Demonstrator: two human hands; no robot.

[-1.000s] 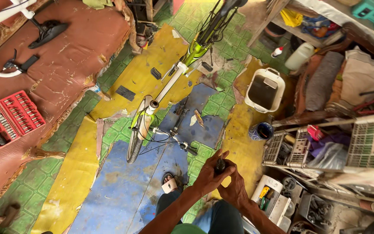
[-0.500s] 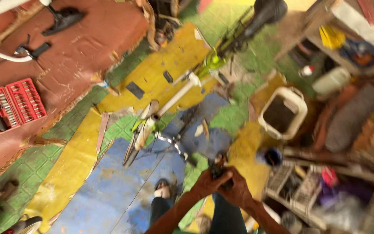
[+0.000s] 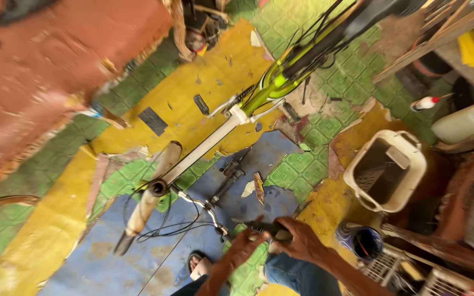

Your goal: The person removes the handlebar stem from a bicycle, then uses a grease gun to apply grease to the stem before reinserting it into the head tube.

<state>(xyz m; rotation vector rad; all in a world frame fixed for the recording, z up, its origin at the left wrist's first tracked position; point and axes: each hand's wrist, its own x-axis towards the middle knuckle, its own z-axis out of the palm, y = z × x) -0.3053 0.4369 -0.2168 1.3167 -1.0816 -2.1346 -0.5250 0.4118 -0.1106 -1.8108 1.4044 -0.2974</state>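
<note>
Bright, even daylight, soft shadows.
Motion blur smears the whole view, worst at the edges; corners stretch and bend.

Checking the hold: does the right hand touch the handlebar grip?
Touching. The head view shows the right hand wrapped over the dark handlebar grip.

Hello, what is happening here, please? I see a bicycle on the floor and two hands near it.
A person sits over a bicycle frame, white and green, that lies on a patchwork floor. Both hands meet on the dark handlebar grip: the left hand and the right hand close around it. Loose cables hang near the front. A cut-open white jug and a small dark pot stand to the right. A sandalled foot shows below.
</note>
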